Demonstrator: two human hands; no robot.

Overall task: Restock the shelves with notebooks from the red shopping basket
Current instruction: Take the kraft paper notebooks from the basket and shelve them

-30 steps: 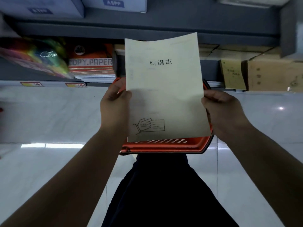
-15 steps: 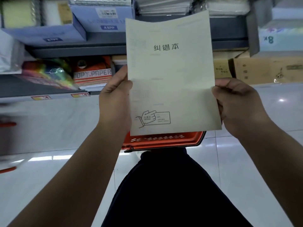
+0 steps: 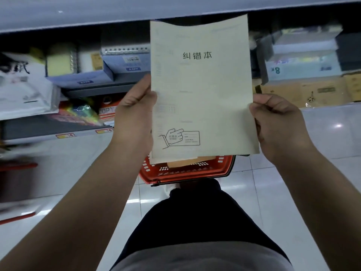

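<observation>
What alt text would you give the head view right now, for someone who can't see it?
Both hands, left hand and right hand, hold a pale notebook upright by its side edges before stocked shelves. Below it, the red shopping basket sits on the tiled floor, more notebooks inside.

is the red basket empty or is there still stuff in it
Not empty. Below the pale notebook gripped by the left hand and right hand, the red basket shows a tan cover inside.
</observation>
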